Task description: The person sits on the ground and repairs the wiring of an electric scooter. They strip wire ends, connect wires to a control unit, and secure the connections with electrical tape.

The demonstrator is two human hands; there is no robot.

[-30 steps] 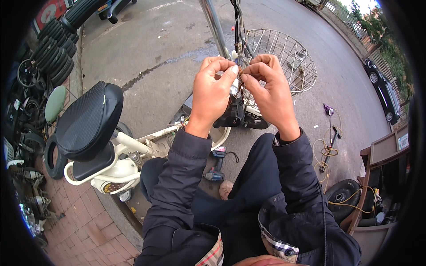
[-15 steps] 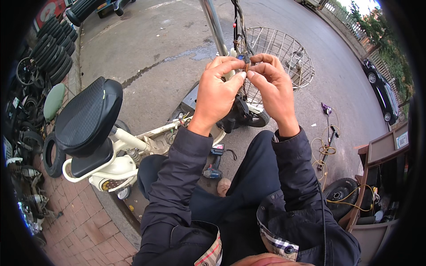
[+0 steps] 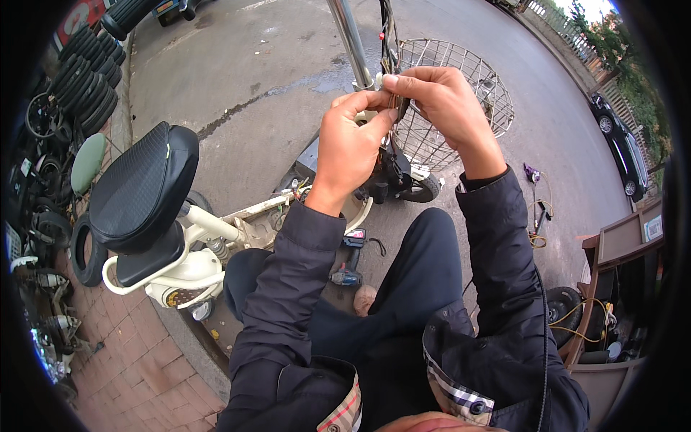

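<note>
A bundle of thin wires hangs beside the chrome steering column of a stripped electric scooter. My left hand pinches brown wires of this bundle between thumb and fingertips. Just above it, my right hand is closed in a pinch on the wires, its fingers partly hidden behind the thumb. A small white piece shows at the right thumb's tip; its kind is unclear. Behind the right hand is the scooter's wire basket. The cream frame and black seat lie to the left.
A cordless power tool lies on the ground by my foot. Stacked tyres and scooter parts line the left side. At right are a brown cabinet, a loose wheel, a tool with a yellow cord and a parked black car.
My right hand has moved up and slightly left along the wires, its forearm swinging outward. The left hand keeps its pinch in nearly the same place. The white piece has come into view.
</note>
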